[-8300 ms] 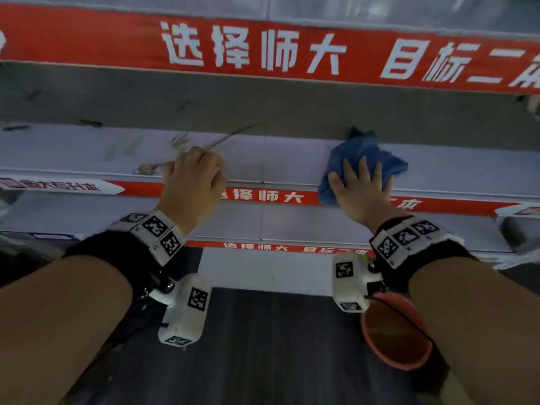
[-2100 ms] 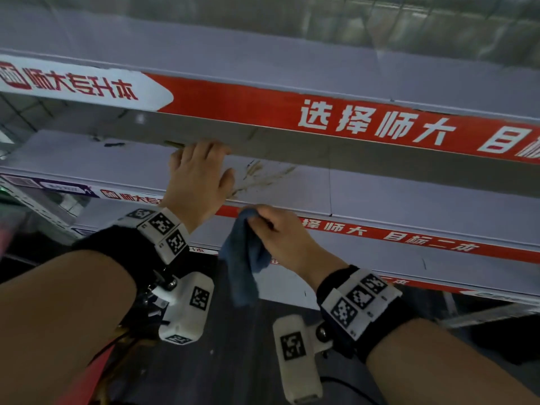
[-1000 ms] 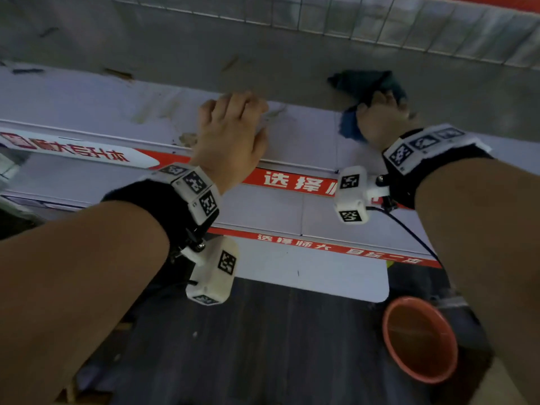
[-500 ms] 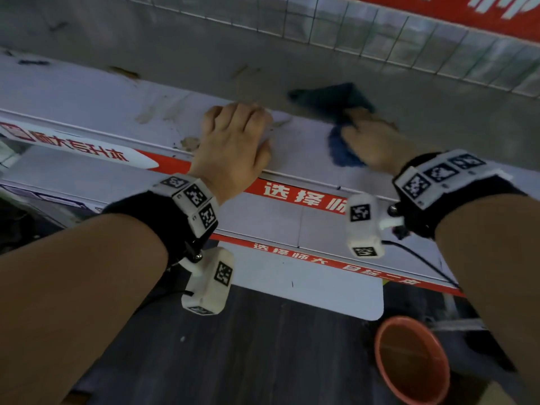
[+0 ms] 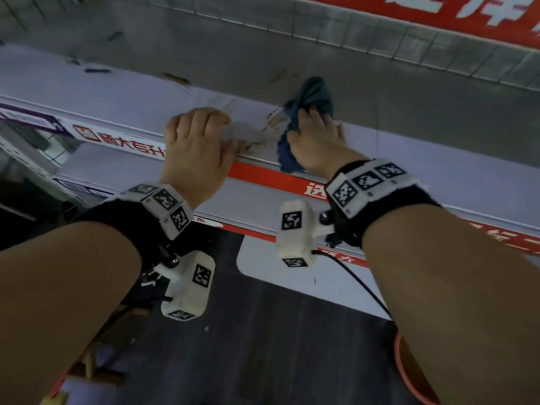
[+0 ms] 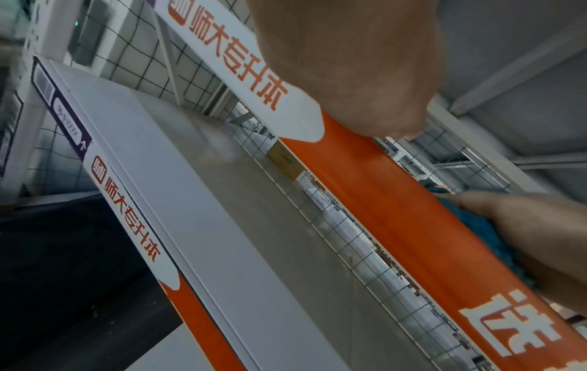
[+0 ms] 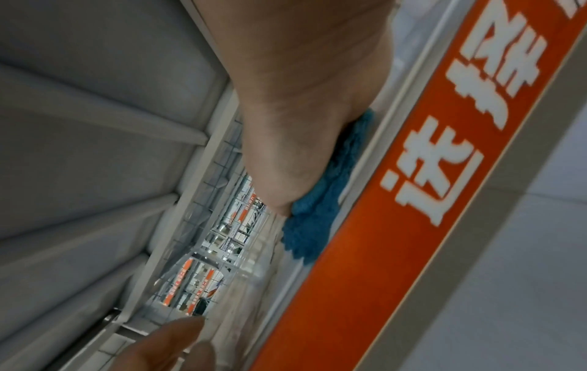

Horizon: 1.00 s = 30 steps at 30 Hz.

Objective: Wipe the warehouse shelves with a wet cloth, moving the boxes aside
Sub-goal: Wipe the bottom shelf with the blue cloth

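Two hands point(image 5: 257, 141), blue cloth point(image 5: 309, 95), smudged shelf point(image 5: 117, 95), orange basin point(image 5: 409, 372)

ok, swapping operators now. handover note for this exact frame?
Right hand: presses the blue cloth flat onto the shelf, fingers extended over it.
Left hand: fingers bent, resting on the shelf's front edge, holding nothing.
Brown smears lie on the shelf between the hands, beside the cloth; more dark marks sit farther back on the left.
No boxes on the visible stretch of shelf. Orange basin on the floor under the right arm.
Left: wipe the smears and the back-left marks; lower shelves' state unclear.
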Available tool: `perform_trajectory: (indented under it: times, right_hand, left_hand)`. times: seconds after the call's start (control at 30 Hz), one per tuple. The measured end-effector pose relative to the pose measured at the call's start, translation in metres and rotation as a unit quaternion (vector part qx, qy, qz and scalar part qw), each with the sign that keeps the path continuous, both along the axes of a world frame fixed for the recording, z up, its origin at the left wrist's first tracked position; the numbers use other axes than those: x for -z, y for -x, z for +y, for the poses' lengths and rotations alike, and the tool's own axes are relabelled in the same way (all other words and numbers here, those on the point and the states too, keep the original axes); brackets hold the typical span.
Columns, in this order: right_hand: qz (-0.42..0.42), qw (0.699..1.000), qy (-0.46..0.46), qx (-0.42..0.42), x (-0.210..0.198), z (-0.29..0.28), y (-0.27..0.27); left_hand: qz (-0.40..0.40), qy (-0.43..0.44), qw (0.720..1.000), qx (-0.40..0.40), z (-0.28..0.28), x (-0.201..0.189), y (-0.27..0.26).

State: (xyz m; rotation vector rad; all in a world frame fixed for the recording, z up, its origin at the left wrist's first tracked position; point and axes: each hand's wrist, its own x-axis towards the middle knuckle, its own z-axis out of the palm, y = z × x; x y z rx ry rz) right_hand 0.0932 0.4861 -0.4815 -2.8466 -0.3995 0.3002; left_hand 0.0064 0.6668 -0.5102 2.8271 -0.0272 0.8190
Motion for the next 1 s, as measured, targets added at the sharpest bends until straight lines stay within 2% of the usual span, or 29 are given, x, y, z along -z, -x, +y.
perform_trajectory:
  times: [0.13, 0.27, 0.4, 0.57, 0.73, 0.87, 1.0]
  right_hand:
    - [-0.003, 0.998, 0.022, 0.051, 0.004, -0.028, 0.005]
    - [-0.051, 0.990, 0.070, 0.113, 0.009, -0.062, 0.027]
    - [-0.034, 0.986, 0.055, 0.156, -0.001, -0.043, 0.045]
    - [-0.015, 0.993, 0.052, 0.106, 0.002, 0.028, 0.051]
    - [-0.014, 0.998, 0.027, 0.051, -0.001, 0.080, 0.034]
    - [-0.002, 1.000, 0.012, 0.005, -0.001, 0.076, 0.026]
    - [-0.023, 0.996, 0.031, 0.077, 0.003, 0.030, 0.041]
  left_hand:
    - [-0.003, -0.006, 1.000, -0.001, 0.006, -0.001, 0.007]
    - [0.023, 0.009, 1.000, -0.018, 0.021, 0.000, 0.023]
    - [0.058, 0.019, 0.997, -0.052, 0.039, 0.002, 0.038]
    - [0.075, 0.011, 0.994, -0.076, 0.064, -0.001, 0.038]
    - [0.067, 0.016, 0.995, -0.070, 0.067, -0.006, 0.028]
    - [0.057, 0.016, 0.995, -0.075, 0.064, 0.000, 0.026]
    - [0.066, 0.020, 0.993, -0.094, 0.056, 0.009, 0.027]
